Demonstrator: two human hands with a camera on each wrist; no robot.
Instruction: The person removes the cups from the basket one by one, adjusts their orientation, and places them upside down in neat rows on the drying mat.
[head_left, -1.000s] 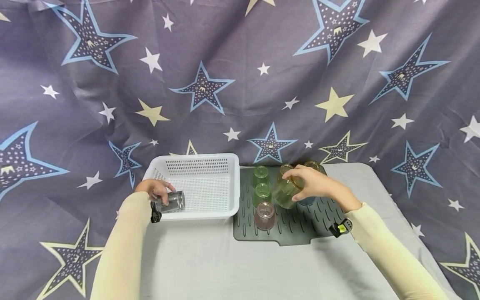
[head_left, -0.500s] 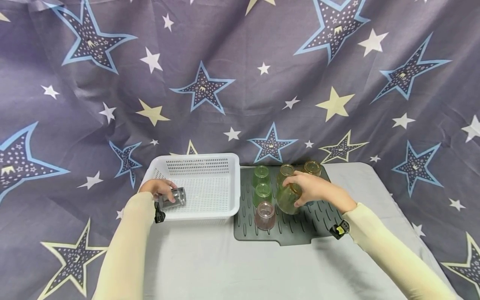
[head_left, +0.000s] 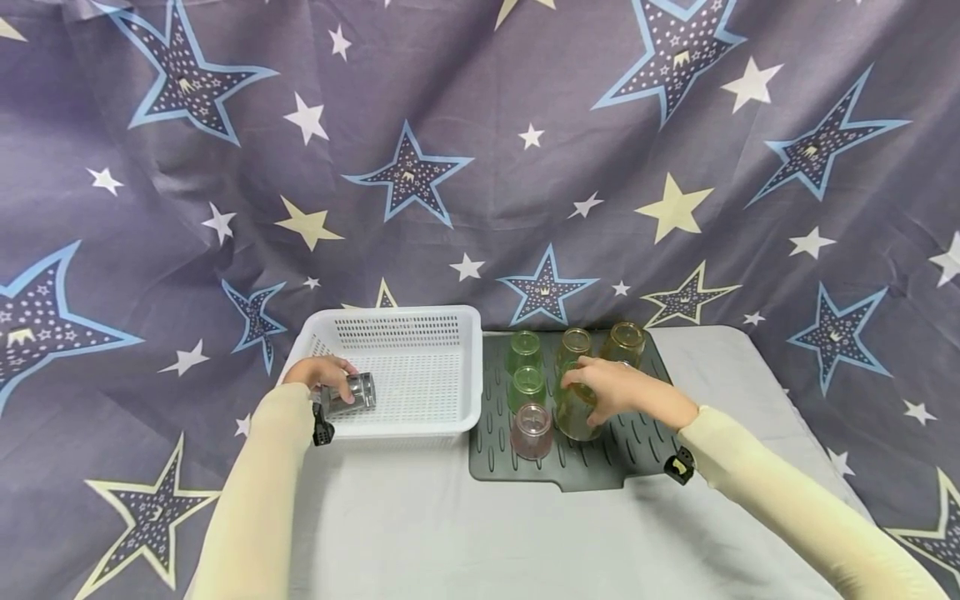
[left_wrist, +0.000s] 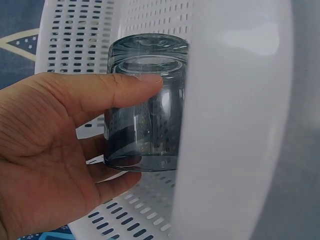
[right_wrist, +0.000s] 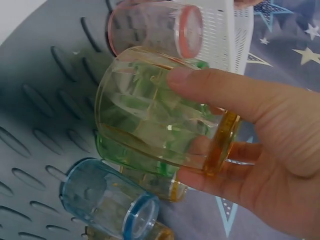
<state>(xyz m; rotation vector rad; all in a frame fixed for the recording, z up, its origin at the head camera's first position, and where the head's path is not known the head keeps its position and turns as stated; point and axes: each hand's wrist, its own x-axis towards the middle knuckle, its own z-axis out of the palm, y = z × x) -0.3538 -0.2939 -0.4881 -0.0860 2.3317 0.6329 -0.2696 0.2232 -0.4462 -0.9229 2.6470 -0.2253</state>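
My left hand (head_left: 321, 375) is inside the white basket, at its near left corner. It holds a smoky grey glass (left_wrist: 142, 125) with the thumb over the near side and fingers behind; the glass lies tilted in the head view. Over the dark drying mat (head_left: 495, 462), my right hand (head_left: 615, 390) grips an amber-based glass (right_wrist: 150, 112), mouth down, thumb and fingers around its base. Whether its rim touches the mat I cannot tell. Beside it stand two green glasses, the nearer one (head_left: 527, 388) and the farther one (head_left: 523, 346), and a pink glass (head_left: 532, 433).
Two more amber glasses stand at the mat's back, the left one (head_left: 575, 342) and the right one (head_left: 627, 337). A blue glass (right_wrist: 102, 195) is mostly hidden behind my right hand in the head view. The white basket (head_left: 468, 417) adjoins the mat. A star-patterned curtain (head_left: 480, 167) hangs behind.
My right hand has brought the amber-based glass lower and nearer the mat's front, and the glass is more upright. My left hand has shifted slightly right with the grey glass.
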